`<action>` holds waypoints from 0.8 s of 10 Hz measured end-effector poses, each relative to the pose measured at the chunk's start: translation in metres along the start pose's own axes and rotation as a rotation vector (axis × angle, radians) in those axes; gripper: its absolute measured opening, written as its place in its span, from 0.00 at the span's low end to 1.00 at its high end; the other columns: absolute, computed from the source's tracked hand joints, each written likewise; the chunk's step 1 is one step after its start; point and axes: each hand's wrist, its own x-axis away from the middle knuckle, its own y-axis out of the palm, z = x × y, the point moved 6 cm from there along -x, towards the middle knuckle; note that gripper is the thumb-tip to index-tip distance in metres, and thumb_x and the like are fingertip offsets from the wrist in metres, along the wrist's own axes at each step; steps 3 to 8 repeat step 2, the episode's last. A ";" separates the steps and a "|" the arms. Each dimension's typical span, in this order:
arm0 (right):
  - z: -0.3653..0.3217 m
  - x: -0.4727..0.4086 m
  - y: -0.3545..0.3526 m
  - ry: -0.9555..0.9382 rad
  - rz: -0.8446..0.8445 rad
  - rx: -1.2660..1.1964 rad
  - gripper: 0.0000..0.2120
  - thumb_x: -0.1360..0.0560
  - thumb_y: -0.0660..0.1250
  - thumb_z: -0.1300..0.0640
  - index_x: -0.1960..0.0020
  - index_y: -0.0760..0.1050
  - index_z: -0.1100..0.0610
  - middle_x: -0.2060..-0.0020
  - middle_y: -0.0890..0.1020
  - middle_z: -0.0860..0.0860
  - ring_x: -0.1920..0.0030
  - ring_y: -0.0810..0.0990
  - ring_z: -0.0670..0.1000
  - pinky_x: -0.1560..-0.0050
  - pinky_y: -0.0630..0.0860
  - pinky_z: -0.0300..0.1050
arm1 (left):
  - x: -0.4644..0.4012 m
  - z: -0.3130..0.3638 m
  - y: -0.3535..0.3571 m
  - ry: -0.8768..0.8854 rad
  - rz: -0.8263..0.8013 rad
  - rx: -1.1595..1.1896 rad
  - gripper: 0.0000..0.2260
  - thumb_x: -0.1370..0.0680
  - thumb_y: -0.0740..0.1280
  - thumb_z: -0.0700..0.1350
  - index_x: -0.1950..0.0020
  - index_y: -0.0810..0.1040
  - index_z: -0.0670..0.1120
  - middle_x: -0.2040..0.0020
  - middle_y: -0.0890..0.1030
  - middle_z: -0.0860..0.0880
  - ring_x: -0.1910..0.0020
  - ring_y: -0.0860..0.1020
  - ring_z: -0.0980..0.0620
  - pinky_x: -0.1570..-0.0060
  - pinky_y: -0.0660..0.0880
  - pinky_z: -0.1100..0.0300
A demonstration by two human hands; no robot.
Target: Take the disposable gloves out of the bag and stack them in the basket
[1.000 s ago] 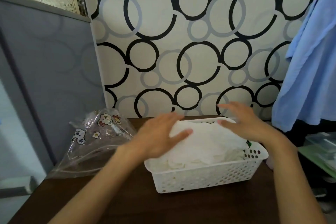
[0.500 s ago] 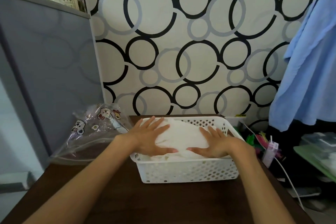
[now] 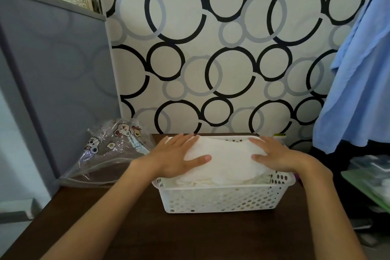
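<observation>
A white perforated plastic basket (image 3: 223, 198) stands on the dark wooden table. A thick pile of whitish disposable gloves (image 3: 229, 160) fills it and rises above the rim. My left hand (image 3: 175, 158) lies flat on the pile's left side, fingers spread. My right hand (image 3: 272, 154) lies flat on its right side, thumb pointing inward. Both palms press on the gloves without gripping them. The clear plastic bag (image 3: 111, 154) with cartoon prints lies slumped to the left of the basket, against the grey panel.
A grey panel (image 3: 52, 91) bounds the table (image 3: 190, 236) on the left and the circle-patterned wall stands right behind the basket. A blue garment (image 3: 360, 82) hangs at the right. Green and clear items (image 3: 371, 175) sit beyond the table's right edge.
Both hands came down from hovering over the pile to pressing flat on it, then slid apart toward the pile's two sides. The basket sits straighter than one second ago.
</observation>
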 end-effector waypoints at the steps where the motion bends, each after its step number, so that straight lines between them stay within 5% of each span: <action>1: 0.007 -0.004 0.001 0.013 0.028 -0.033 0.27 0.18 0.51 0.47 0.23 0.43 0.46 0.23 0.42 0.49 0.24 0.39 0.53 0.25 0.45 0.57 | 0.018 -0.016 0.003 -0.097 -0.083 0.002 0.42 0.30 0.43 0.73 0.22 0.36 0.53 0.22 0.37 0.55 0.23 0.38 0.54 0.25 0.39 0.48; 8: 0.009 -0.008 0.008 0.018 0.005 -0.162 0.26 0.18 0.52 0.48 0.23 0.47 0.48 0.23 0.42 0.51 0.23 0.41 0.54 0.25 0.45 0.54 | 0.027 -0.018 0.007 -0.101 -0.115 0.002 0.42 0.29 0.45 0.73 0.23 0.35 0.53 0.22 0.35 0.54 0.23 0.36 0.53 0.25 0.39 0.48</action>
